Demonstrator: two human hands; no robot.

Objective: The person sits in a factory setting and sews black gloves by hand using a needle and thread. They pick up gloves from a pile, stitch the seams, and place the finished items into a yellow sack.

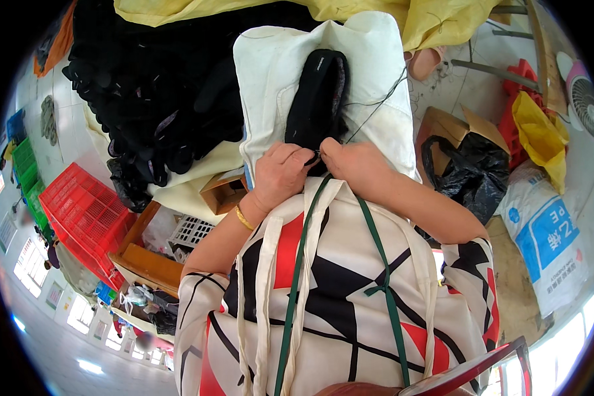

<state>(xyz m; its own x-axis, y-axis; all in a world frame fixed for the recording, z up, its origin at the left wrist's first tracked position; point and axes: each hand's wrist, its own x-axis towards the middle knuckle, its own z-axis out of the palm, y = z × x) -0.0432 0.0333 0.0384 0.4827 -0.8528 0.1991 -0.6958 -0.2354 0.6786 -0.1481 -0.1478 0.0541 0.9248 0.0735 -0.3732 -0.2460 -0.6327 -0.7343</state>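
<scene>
1. Bent both hands over the near end of a black slipper [308,99], apparently midway through a fine stitching or thread-fastening step; judged so only from the close finger pose and the loose dark thread [391,91] nearby.

2. Curled the left hand [280,170] at the slipper's near end, fingers folded inward, thumb side turned toward the other hand; seemed to grip the edge there, with much of the hold hidden.

3. Closed the right hand [354,165] in a pinch, thumb and forefinger drawn together just beside the left fingertips, on something small and dark; could not tell whether needle, thread or slipper edge.

4. Found the slipper lying on a white cloth [264,66] just in front of the body, far end pointing away, opening toward the right, near end under the hands.

5. Saw the thread running slack over the right part of the cloth, toward the slipper and the right hand.

6. Noted a heap of black pieces [152,86] left of the cloth, apart from both hands.

7. Judged the next move to call for a steady left hold and a careful draw with the right fingertips, clear of the loose strands; could not tell the amount of work left.
</scene>
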